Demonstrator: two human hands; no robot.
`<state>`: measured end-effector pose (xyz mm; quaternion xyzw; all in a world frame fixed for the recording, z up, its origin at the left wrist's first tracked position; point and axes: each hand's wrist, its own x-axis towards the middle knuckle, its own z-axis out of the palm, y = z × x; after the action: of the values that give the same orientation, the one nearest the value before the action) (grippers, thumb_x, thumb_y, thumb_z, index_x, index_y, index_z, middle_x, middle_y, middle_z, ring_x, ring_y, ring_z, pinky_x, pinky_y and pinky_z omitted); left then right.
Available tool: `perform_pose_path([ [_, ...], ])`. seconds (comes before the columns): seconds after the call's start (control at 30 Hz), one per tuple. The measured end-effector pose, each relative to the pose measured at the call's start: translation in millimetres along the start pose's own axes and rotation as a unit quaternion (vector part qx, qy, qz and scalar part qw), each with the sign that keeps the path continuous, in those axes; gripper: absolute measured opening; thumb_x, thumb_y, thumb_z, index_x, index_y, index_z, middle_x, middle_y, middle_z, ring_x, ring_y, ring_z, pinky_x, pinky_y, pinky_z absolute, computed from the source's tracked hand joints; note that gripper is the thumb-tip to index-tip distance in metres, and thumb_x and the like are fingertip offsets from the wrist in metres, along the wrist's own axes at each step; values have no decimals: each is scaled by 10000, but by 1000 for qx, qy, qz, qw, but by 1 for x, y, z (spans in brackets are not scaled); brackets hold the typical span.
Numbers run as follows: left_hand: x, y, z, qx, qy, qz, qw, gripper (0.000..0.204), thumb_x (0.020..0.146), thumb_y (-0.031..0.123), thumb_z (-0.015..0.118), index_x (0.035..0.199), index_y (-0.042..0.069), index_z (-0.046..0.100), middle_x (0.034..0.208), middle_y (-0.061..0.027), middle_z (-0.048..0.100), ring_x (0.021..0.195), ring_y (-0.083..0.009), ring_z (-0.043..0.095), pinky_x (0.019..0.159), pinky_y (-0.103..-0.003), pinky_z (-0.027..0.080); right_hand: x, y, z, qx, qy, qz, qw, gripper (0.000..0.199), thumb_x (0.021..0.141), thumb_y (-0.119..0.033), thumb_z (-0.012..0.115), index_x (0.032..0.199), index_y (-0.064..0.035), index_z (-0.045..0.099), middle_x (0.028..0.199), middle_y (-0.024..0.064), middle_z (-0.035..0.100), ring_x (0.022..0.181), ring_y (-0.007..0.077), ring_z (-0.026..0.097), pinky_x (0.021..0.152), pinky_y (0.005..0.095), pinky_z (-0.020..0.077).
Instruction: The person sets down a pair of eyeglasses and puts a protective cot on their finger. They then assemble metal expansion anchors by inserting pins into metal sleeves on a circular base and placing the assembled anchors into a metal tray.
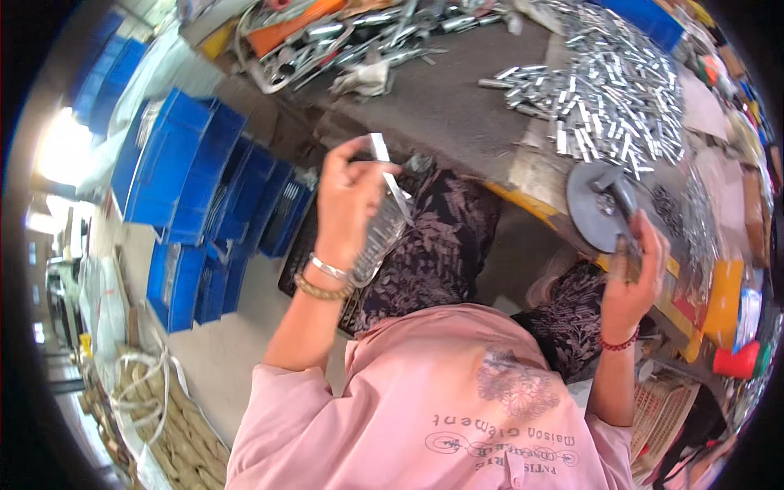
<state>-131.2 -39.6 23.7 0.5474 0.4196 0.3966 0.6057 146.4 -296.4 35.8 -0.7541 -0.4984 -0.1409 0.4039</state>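
Observation:
My left hand is raised over my lap at the table's near edge. Its fingers are closed on a shiny metal bar, which slants down past them. Farther right, my right hand is at the near rim of a round grey dish. Its fingers are bent together, and whatever lies between them is too dark and blurred to name. A grey, thick-stemmed part rests in the dish, its lower end close to my fingertips. Small bits sit beside it.
Many short silvery metal pieces are heaped on the worktable, beyond the dish. Metal tools and an orange piece crowd the far left. Stacked blue bins stand left of me. A red spool is at the right edge.

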Motion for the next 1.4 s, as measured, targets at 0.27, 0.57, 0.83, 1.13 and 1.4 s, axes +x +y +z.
perform_pose_path([
  [0.27,-11,-203,-183,128,205,-200,950,497,901,72,774,1346,-53,592,990,-89,735,701,-120,603,623,-298,480,1,12,22,-118,65,-75,988,458,964,4,695,1420,1,648,1397,186,641,1282,364,609,1108,461,469],
  [0.57,16,-262,-179,232,236,-226,916,515,844,117,846,1314,27,658,964,-123,741,797,-209,705,738,-368,562,0,16,25,-163,55,-71,983,441,976,-28,697,1413,4,649,1411,175,643,1316,347,592,1129,452,453],
  [0.83,18,-266,-148,342,187,-103,915,554,860,92,822,1368,-8,626,1285,-243,723,1168,-350,718,992,-436,556,-10,23,14,-167,33,-49,984,514,836,-46,661,1349,-53,689,1401,193,604,1292,417,572,1121,558,441],
  [1.13,20,-206,-171,451,258,15,854,532,1044,293,676,1418,-61,543,1213,-272,716,1097,-430,703,906,-485,555,-1,1,3,-88,46,-46,994,485,791,-128,740,1275,-105,733,1310,130,633,1186,336,636,1039,515,494],
  [1.4,67,4,18,225,213,329,892,573,1147,340,490,1596,3,375,1487,-197,570,1340,-310,561,1078,-411,441,10,-1,3,-93,2,4,996,485,832,-212,741,1308,-120,725,1310,96,645,1211,304,653,1065,503,478],
])
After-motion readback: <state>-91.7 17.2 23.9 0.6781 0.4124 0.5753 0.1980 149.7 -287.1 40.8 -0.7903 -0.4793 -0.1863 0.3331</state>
